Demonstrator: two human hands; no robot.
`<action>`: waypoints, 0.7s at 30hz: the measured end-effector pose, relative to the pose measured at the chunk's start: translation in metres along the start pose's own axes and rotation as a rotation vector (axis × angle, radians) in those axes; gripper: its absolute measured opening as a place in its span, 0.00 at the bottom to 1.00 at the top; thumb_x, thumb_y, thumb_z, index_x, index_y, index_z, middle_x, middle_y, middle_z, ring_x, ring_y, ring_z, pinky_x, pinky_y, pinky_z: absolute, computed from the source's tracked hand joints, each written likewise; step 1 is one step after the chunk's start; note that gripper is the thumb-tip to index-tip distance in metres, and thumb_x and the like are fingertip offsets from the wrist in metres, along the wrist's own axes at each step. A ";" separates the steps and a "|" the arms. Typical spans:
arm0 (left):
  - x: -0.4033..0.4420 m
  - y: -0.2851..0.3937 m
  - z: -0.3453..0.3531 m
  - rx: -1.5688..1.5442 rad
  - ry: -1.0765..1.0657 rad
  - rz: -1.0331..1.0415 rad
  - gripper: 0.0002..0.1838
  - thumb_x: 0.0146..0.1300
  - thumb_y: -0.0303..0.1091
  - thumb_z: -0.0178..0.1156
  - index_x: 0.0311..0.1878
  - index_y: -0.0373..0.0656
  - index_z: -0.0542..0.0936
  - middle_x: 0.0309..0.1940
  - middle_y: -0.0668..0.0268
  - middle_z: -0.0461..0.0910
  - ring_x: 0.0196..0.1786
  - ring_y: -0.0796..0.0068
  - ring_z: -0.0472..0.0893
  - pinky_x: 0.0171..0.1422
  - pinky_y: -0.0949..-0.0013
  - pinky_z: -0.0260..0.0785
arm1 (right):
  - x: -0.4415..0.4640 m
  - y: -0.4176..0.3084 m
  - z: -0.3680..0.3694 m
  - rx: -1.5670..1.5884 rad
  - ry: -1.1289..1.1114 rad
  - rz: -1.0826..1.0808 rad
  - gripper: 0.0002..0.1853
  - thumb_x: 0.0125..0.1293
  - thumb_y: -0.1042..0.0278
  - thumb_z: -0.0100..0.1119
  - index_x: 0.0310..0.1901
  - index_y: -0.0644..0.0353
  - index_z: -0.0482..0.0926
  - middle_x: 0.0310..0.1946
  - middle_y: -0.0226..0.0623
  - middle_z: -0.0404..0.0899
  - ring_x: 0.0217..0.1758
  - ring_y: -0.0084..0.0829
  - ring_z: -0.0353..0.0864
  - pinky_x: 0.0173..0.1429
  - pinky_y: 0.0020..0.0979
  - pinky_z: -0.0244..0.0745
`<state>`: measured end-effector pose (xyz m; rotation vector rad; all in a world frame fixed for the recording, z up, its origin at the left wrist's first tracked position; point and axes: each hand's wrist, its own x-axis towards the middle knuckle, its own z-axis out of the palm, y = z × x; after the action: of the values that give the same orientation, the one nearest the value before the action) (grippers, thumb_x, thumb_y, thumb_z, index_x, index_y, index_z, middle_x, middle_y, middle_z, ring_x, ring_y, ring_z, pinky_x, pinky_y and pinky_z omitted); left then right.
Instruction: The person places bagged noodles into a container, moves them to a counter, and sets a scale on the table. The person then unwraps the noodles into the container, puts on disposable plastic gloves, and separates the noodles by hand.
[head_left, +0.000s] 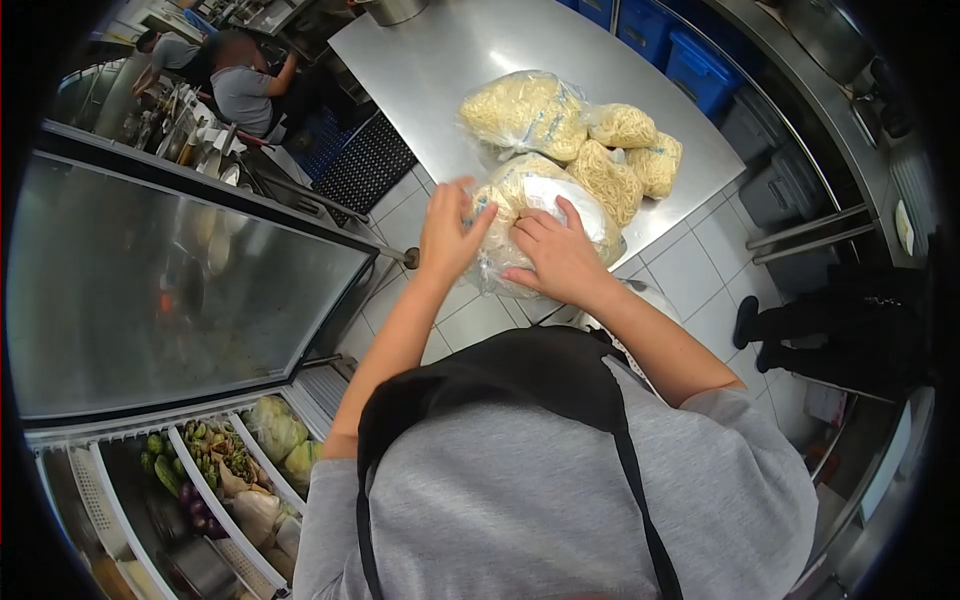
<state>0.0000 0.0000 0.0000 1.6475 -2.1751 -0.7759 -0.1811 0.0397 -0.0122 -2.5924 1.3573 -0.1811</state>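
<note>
Several clear plastic bags of yellow noodles lie on the steel table. The nearest large bag sits at the table's front edge, with a white patch on its top. My left hand is at this bag's left side, thumb and fingers apart, with nothing gripped between them. My right hand rests on the bag's front right part, fingers spread over the white patch and plastic. Behind it is another large bag. Smaller noodle bundles sit to the right, touching the big bags.
An open glass-doored fridge stands at the left, with vegetables on its shelves below. Two people are at the upper left. Another person's dark-clothed legs show at the right. Blue bins sit under the far counter.
</note>
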 end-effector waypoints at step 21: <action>-0.046 -0.025 0.053 -1.181 0.142 -0.137 0.40 0.41 0.21 0.62 0.60 0.44 0.56 0.54 0.64 0.62 0.57 0.72 0.64 0.59 0.70 0.62 | -0.052 0.027 0.034 0.083 0.498 -0.252 0.23 0.51 0.52 0.58 0.50 0.43 0.74 0.53 0.22 0.71 0.57 0.22 0.67 0.69 0.42 0.35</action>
<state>0.0045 0.0517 -0.0532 1.1154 -1.0469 -1.5039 -0.2251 0.0720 -0.0526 -2.7451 1.1074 -0.9554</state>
